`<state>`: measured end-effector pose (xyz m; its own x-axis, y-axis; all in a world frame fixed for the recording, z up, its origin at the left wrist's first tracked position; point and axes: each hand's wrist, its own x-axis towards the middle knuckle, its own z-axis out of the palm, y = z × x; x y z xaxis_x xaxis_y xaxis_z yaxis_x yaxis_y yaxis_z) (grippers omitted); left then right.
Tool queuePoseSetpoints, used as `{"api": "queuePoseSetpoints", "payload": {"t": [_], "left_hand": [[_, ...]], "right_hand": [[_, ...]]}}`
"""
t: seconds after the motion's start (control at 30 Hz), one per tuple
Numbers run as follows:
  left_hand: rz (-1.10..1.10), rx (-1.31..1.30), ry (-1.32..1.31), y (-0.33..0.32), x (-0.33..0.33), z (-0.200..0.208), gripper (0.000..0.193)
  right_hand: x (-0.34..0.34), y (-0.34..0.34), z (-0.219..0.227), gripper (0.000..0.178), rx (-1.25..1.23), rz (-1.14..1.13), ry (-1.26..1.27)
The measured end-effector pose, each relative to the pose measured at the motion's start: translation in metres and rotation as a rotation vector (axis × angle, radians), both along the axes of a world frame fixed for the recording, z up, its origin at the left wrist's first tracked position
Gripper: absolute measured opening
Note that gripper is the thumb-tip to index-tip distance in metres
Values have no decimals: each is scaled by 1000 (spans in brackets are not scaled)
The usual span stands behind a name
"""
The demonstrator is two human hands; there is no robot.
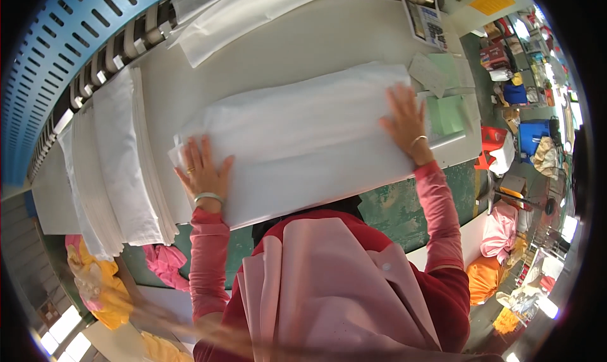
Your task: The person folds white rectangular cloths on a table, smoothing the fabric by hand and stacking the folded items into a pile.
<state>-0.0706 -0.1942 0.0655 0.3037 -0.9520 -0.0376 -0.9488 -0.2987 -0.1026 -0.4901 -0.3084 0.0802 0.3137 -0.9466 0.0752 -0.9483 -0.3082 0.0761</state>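
Note:
A wide white cloth [310, 125], looking like thin fabric with soft creases, lies across the table in front of me. My left hand [203, 172] rests on its left end, fingers spread and flat. At the opposite end, my right hand [403, 122] presses down with its fingers apart. Neither hand grips anything. Left of my left hand lie stacks of folded white cloth [120, 147], layered in long strips. More white sheets [240, 24] hang over the far side of the table, by the rollers.
The pale table [284, 58] meets a machine with belted rollers [133, 42] and a blue slotted guard [57, 58]. Green papers [446, 115] lie at the right. A red stool [490, 144] stands beyond. Pink cloth [167, 266] and yellow cloth [101, 286] sit below the left side.

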Motion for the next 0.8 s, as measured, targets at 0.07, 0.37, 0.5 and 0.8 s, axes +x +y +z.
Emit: {"api": "queuePoseSetpoints", "payload": {"t": [0.07, 0.37, 0.5, 0.8], "left_hand": [[82, 16, 132, -4, 8, 13, 74], [180, -271, 469, -94, 114, -38, 70], [465, -82, 1042, -126, 128, -48, 52], [447, -64, 1350, -135, 109, -16, 20]], "right_hand": [[-29, -4, -14, 68, 31, -113, -116], [-38, -40, -17, 66, 164, -89, -341], [-42, -101, -25, 57, -13, -31, -517], [11, -207, -56, 36, 348, -556, -960]]}}
